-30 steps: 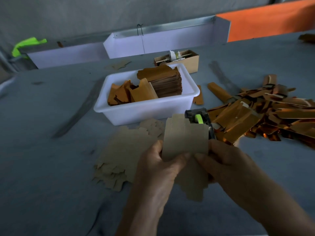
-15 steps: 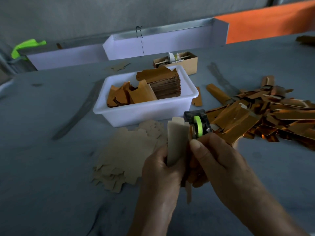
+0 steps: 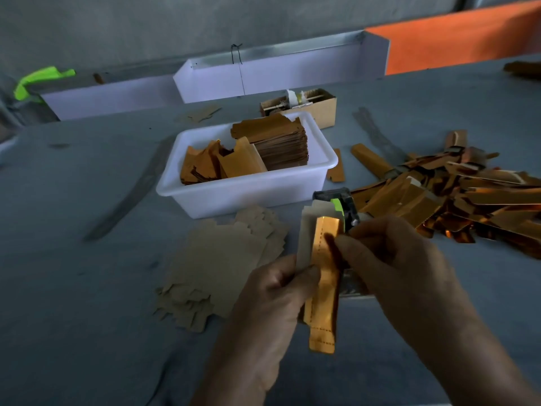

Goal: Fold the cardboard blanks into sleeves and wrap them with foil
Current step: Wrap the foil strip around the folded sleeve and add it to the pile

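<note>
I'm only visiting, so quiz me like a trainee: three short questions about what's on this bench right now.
1. True or false: the white tub stands empty.
2. What does the left hand hold? A) scissors B) a folded cardboard sleeve C) a brush
3. Fill in: the flat plain blanks lie on the table, ____ the tub, on the person's side.

Key: 1 false, it holds stacked gold pieces; 2 B; 3 in front of.

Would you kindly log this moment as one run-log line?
step: folding | left hand: pinches folded blank | right hand: presses its foil face | flat blanks: stacked on table
</note>
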The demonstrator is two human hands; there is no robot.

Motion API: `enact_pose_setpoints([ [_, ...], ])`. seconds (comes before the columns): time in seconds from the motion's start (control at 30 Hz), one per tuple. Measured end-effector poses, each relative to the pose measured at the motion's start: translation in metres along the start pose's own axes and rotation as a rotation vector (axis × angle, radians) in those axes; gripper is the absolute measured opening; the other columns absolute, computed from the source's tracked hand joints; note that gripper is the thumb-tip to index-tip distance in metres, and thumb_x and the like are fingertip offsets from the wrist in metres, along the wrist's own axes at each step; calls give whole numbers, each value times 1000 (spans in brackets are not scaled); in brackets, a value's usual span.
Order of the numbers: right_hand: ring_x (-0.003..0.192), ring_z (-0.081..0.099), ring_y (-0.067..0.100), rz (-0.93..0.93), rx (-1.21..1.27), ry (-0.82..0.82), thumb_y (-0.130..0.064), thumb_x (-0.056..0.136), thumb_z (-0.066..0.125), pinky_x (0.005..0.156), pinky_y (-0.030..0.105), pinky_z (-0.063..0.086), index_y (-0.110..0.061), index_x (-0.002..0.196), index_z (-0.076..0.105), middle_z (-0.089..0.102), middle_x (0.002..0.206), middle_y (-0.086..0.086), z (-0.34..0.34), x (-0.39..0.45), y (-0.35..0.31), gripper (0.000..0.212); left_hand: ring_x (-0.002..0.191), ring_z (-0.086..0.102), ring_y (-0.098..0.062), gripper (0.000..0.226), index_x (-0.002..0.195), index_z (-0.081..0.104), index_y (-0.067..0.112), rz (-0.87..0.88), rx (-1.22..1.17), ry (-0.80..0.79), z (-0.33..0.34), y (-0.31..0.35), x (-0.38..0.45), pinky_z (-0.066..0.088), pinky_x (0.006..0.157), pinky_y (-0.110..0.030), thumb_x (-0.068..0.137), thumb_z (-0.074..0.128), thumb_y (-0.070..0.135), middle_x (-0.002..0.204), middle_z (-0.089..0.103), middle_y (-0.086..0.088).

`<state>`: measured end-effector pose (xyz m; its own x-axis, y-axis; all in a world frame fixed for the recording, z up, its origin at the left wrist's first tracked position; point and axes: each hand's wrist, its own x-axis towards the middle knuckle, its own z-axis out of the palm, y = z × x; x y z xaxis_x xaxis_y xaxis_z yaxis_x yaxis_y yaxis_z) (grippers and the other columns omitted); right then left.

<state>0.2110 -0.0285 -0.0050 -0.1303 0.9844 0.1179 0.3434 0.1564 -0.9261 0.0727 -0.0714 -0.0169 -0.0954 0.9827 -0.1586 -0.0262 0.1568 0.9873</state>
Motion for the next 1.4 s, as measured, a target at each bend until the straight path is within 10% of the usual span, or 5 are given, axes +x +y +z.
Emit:
enact_pose_setpoints([
  [0.53, 84, 65, 27, 146, 303, -78, -29, 75, 63, 77, 41, 55, -15, 85, 66, 67, 86, 13, -4, 6, 5, 18, 57, 61, -4, 9, 81, 76, 33, 136, 16, 271, 20, -3, -2, 43, 51, -14, 77, 73, 26, 68, 70, 2],
  [0.8, 78, 65, 29, 108, 274, 41, -35, 69, 63, 76, 53, 54, -16, 81, 68, 69, 78, 9, 5, 7, 9, 23, 68, 57, -16, 39, 111, 72, 21, 580, 882, 456, 40, -9, -3, 52, 56, -27, 75, 71, 6, 75, 51, 1],
  [1.0, 79, 64, 35, 179, 293, 26, -42, 77, 60, 73, 52, 55, -11, 80, 67, 66, 79, 17, 3, 7, 10, 32, 65, 58, -22, 46, 106, 73, 9, 393, 1327, 313, 61, -8, -5, 46, 51, -26, 76, 39, 12, 75, 57, -4],
  [1.3, 72, 66, 25, 171, 214, 13, -35, 72, 61, 66, 40, 56, -21, 78, 65, 68, 74, 10, -5, 11, 14, 15, 104, 48, 3, 50, 127, 55, 40, 403, 1002, 302, 63, -6, -11, 43, 75, -4, 81, 68, 26, 119, 45, 15],
  [1.4, 71, 66, 27, 191, 367, -20, -24, 83, 61, 66, 35, 54, -15, 79, 65, 67, 73, 12, -4, 11, 14, 10, 85, 56, 11, 23, 105, 57, 45, 202, 521, 322, 53, -5, -7, 46, 70, -9, 89, 61, 29, 96, 62, 21],
])
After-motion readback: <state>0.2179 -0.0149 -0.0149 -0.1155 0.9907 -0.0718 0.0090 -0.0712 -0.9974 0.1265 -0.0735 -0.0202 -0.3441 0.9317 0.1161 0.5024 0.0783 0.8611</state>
